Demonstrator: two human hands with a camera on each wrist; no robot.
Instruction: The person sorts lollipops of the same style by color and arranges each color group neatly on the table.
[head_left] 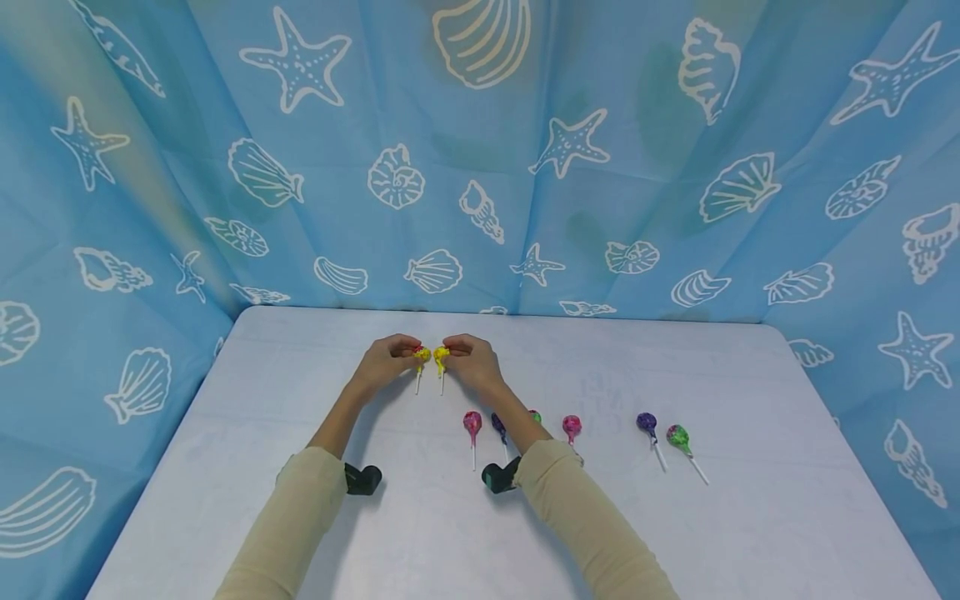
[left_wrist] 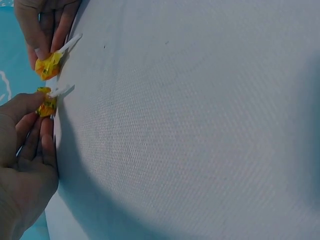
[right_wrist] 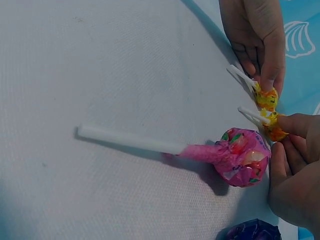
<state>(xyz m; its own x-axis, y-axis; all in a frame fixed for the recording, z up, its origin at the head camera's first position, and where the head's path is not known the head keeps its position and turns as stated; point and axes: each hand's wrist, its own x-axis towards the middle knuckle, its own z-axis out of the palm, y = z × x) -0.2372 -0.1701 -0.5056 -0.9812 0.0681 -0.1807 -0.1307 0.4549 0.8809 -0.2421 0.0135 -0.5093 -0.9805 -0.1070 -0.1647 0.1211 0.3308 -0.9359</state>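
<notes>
Near the far edge of the table, my left hand (head_left: 385, 365) pinches a yellow-wrapped lollipop (head_left: 423, 354) by its round head. Just beside it, my right hand (head_left: 477, 365) pinches a second yellow lollipop (head_left: 440, 358) the same way. The two heads sit close together, and both white sticks point toward me. In the right wrist view, thumb and fingertips press the wrapper of the lollipop (right_wrist: 274, 126) held by the right hand (right_wrist: 300, 172). The left wrist view shows the left hand (left_wrist: 27, 175) with its thumb on the other yellow wrapper (left_wrist: 47, 105).
Under and beside the right forearm lie a pink lollipop (head_left: 472, 422), a partly hidden purple one (head_left: 498, 425), a mostly covered green one (head_left: 535, 416) and another pink one (head_left: 572, 426). Farther right are a purple (head_left: 647, 422) and a green lollipop (head_left: 678, 437). A blue curtain (head_left: 450, 225) hangs behind.
</notes>
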